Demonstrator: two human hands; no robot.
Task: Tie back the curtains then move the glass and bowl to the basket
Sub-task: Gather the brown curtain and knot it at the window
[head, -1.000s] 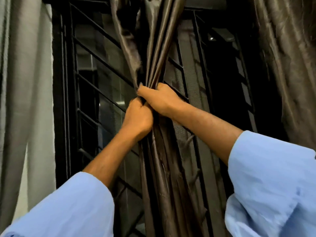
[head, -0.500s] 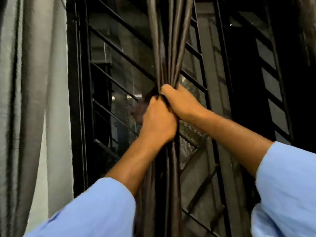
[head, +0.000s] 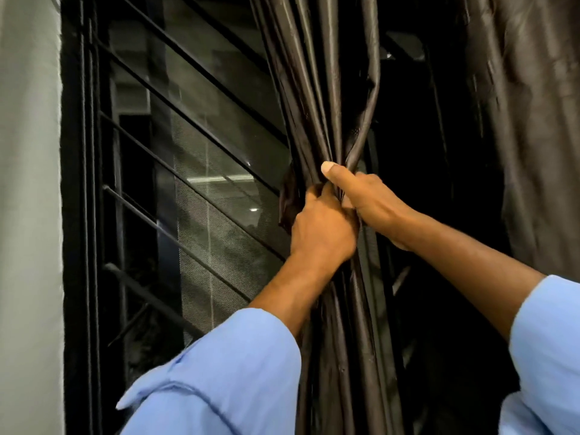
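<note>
The window (head: 201, 189) fills most of my view from 9 o'clock to the centre: dark panes behind black metal bars (head: 188, 120) that run aslant, with a fine mesh screen showing pale grey behind them. At far 9 o'clock a light grey curtain (head: 28, 183) hangs flat and matte. At 2 o'clock a second dark curtain (head: 533, 120) hangs in loose, glossy folds. Through the middle, from 12 down to 6 o'clock, runs the brown curtain (head: 317, 89) I am working on, a smooth satin-like cloth bunched into narrow vertical pleats that pinch to a waist at the centre. My pale blue sleeves (head: 226, 378) come in from 7 and 4 o'clock. My left hand (head: 323, 230) is clenched round the gathered cloth at the waist, knuckles toward me. My right hand (head: 367, 199) touches it from 3 o'clock, fingers curled into the same bunch, thumb pressed up along the pleats. No glass, bowl or basket is in view.
</note>
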